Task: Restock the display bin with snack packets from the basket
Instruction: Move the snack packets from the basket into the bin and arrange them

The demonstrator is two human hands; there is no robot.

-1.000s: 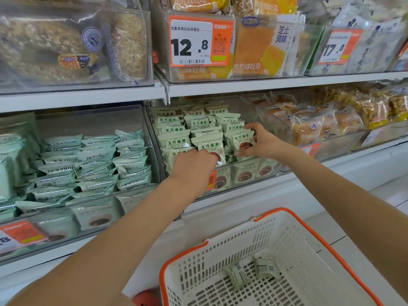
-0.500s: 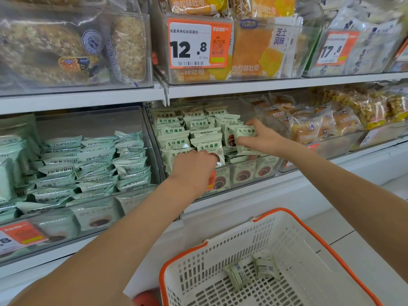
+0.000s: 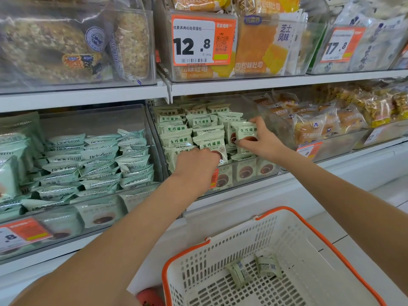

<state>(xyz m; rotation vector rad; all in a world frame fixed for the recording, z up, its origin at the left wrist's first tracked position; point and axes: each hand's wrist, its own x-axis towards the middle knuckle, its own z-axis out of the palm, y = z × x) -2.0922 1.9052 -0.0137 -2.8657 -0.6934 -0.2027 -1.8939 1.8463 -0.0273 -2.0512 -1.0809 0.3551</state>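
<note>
Both my hands are up in the clear display bin [image 3: 265,111] on the middle shelf, the one packed with pale green packets [image 3: 176,141]. They sit in rows front to back, faces out and leaning back a bit, green print upright and the round brown picture toward the bottom of each. A few more stand along the front wall, seen through the plastic.

My right hand [image 3: 261,141] pinches one packet [image 3: 247,131] at the right end of the rows, thumb on the front near its lower edge, fingers curled over the top right corner. It's upright, long axis vertical, face toward me, right by the bin's right wall.

My left hand [image 3: 197,165] is knuckles up at the front of the bin, fingers curled down onto the front packets. I honestly can't tell whether it's gripping one or just pressing on them, since the fingertips are hidden.

The white basket [image 3: 293,219] with the orange rim sits low in front of me. Two packets [image 3: 238,273] lie on its floor, tipped on edge so mostly their thin sides and crimped ends show, long axes running roughly away from me.

The bin to the left holds mint-coloured packets [image 3: 99,155] stacked flat, overlapping like shingles. The bin to the right holds little cakes [image 3: 313,127] in clear wrap. On the shelf above are bins of bread, one with an orange 12.8 tag [image 3: 203,40].
</note>
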